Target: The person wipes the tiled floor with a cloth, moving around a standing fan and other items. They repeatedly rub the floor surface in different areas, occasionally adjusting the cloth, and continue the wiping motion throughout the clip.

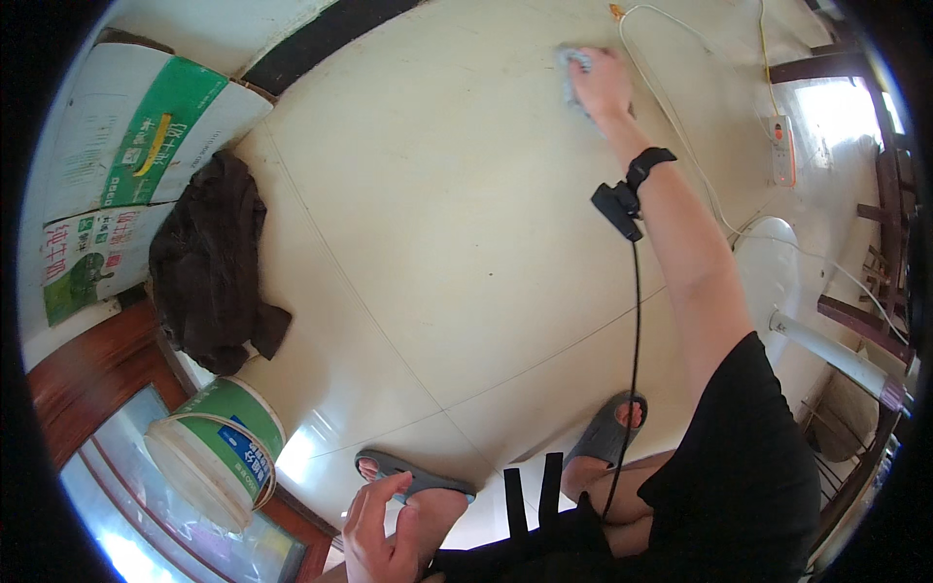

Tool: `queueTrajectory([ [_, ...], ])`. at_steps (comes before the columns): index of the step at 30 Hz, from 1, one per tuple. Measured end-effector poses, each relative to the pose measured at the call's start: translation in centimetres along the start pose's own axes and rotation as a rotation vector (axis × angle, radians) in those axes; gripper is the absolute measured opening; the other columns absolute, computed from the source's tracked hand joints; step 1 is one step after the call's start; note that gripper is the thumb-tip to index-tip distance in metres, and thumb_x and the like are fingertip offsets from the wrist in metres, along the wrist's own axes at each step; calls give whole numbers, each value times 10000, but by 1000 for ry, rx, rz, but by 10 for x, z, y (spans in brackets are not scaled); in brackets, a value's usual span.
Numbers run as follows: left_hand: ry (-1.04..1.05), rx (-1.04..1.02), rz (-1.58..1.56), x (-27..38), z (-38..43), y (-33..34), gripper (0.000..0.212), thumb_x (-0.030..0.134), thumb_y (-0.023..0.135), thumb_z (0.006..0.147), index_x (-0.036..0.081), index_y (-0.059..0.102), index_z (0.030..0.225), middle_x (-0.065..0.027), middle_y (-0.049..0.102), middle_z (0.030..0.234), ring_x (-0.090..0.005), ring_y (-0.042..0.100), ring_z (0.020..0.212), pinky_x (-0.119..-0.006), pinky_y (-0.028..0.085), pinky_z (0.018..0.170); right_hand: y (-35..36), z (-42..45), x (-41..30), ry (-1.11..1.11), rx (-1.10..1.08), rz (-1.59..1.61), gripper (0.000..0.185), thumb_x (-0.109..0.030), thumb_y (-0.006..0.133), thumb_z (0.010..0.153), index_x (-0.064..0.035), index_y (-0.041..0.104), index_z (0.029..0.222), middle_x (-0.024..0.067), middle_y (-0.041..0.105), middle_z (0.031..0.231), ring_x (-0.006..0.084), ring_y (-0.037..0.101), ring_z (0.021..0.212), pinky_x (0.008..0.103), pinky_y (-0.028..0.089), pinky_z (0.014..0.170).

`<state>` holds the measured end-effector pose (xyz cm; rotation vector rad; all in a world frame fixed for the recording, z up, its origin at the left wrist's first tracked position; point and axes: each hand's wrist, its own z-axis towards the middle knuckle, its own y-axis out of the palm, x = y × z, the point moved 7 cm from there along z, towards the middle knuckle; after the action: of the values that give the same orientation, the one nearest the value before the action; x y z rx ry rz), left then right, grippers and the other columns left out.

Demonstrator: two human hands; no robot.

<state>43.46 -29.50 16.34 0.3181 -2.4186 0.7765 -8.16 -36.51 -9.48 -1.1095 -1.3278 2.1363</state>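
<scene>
My right hand [605,84] is stretched out to the far side, gripping a crumpled pale blue-grey cloth [571,91] against the cream tiled floor [466,218]. Hand and cloth are slightly blurred, and the palm side is hidden. On that wrist sits a black strap [651,164] with a small black device [616,208], from which a thin black cable runs back towards my body. Near my left knee, low in the view, my left hand [379,532] holds nothing; its fingers are loosely bent and apart from the thumb.
Cardboard cartons [153,124], a dark garment [211,270] and a green-and-white bucket [219,444] stand on the left. A white cable [678,131] and a lit power strip [783,149] lie at right, by a white round-ended object [765,262] with a pole. Grey slippers [609,430] are on my feet.
</scene>
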Motion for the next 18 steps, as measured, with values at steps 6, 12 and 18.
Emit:
queueTrajectory([
  [6, 387, 9, 300, -7, -12, 2, 515, 190, 603, 883, -24, 429, 1318, -301, 498, 1266, -427, 609, 934, -486, 531, 765, 35, -19, -78, -189, 30, -20, 245, -242, 672, 824, -113, 708, 1030, 136, 623, 1075, 322, 615, 1010, 450, 537, 803],
  [12, 182, 3, 46, 6, -20, -1, 642, 375, 623, 867, -29, 431, 1328, -335, 505, 1234, -454, 607, 971, -493, 525, 775, 77, -152, -247, -478, -476, 733, 145, -193, 612, 834, -148, 716, 925, 117, 590, 1043, 285, 607, 1000, 425, 534, 772],
  [18, 139, 112, 124, 14, -9, 1, 379, 179, 518, 971, -27, 505, 1288, -245, 622, 1108, -374, 644, 953, -424, 527, 816, 64, -286, -330, -1094, -518, 379, 170, -226, 603, 833, -118, 721, 892, 81, 580, 1055, 270, 545, 1089, 389, 486, 827],
])
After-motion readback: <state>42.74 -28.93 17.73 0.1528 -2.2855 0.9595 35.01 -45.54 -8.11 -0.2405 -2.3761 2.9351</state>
